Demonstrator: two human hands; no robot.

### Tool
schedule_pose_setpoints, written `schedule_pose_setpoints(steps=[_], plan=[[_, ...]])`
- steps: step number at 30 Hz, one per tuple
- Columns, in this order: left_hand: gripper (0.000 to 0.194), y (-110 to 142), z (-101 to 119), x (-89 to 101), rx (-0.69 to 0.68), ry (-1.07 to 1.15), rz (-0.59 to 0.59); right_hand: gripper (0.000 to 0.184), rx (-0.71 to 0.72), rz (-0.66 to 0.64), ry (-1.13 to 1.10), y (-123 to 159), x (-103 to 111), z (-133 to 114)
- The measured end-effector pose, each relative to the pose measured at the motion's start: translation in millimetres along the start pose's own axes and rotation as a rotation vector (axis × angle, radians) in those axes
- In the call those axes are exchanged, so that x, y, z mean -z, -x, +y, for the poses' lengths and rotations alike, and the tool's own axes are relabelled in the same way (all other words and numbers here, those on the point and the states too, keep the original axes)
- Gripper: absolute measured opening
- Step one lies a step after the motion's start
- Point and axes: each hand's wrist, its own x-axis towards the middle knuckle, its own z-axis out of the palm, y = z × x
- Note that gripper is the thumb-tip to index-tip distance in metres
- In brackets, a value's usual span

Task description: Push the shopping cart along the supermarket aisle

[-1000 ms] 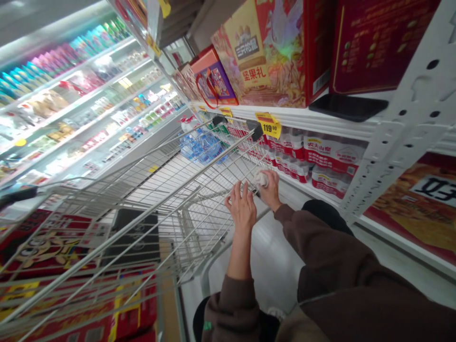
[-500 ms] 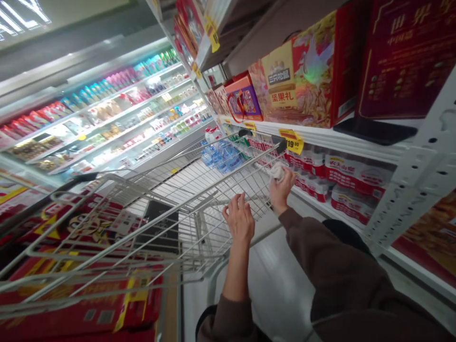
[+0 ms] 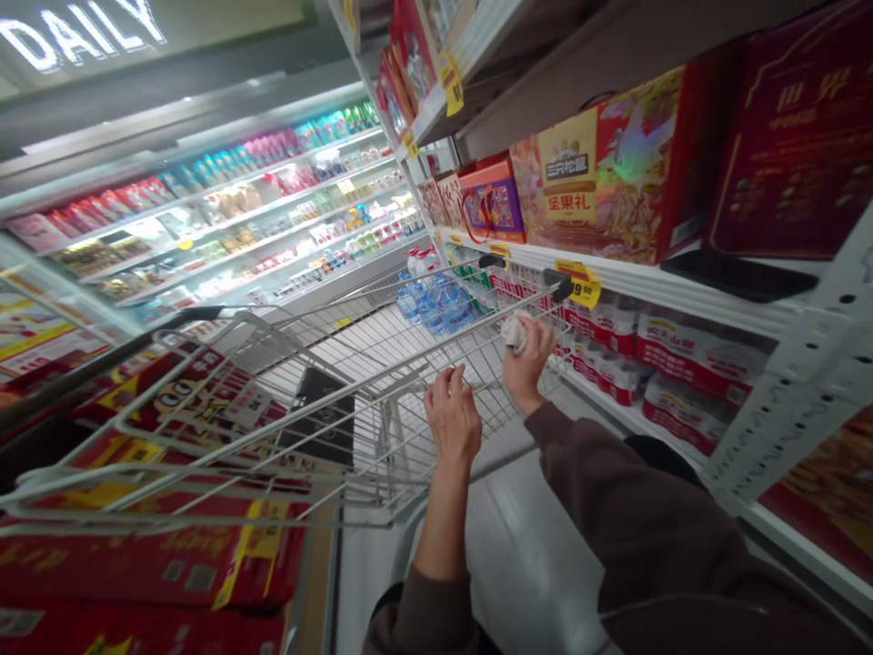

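Note:
My right hand [image 3: 528,364] is closed around a crumpled whitish cloth [image 3: 514,335], held against or very near the wire side of a metal shopping cart [image 3: 273,432]. My left hand [image 3: 454,418] is beside the same wire side, to the left of the cloth. Its fingers are bent and slightly apart, with nothing visible in them; whether they touch the wires is unclear. The cart's upper rail runs above both hands to a black corner piece [image 3: 560,284]. A dark panel [image 3: 317,417] hangs on the cart's wires.
Shelves on the right hold red gift boxes [image 3: 607,182], a black phone-like slab [image 3: 740,276] and packs of bottles [image 3: 702,350]. Blue water bottles [image 3: 440,300] stand beyond the cart. Red boxes [image 3: 164,564] are stacked at lower left. A lit refrigerated display [image 3: 259,209] lines the back.
My right hand has moved left along the cart's side with the cloth. My left hand has barely moved in the picture, while the cart and shelves have shifted right and slightly down.

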Motion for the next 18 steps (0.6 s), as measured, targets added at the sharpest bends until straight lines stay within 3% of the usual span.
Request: schedule_pose_setpoints(steps=[3,5,7,9,11,14,18], plan=[[0.054,0.7,-3.9,3.5,-0.011,-0.003,0.006,0.040,0.243,-0.224,-0.130,25.5,3.7,-19.1],[0.053,2.0,-9.9,9.8,-0.031,-0.015,0.012,0.036,0.363,-0.291,-0.197,23.2,9.2,-20.8],[0.053,2.5,-16.7,19.5,-0.062,-0.028,0.065,0.034,0.312,-0.166,-0.152,-0.5,11.9,-14.1],[0.051,0.7,-21.6,30.0,-0.078,-0.051,0.207,0.037,0.160,-0.022,-0.052,-30.9,9.6,-7.3],[0.045,-4.1,-23.2,38.7,-0.051,-0.102,0.364,0.041,0.083,-0.023,0.005,-47.9,4.2,-9.6],[0.041,-14.3,-23.1,46.1,-0.011,-0.181,0.428,0.046,0.145,-0.144,0.009,-30.6,-2.1,-36.1],[0.041,-24.0,-25.5,52.5,-0.028,-0.202,0.333,0.052,0.489,-0.461,-0.065,8.7,2.2,-73.5]])
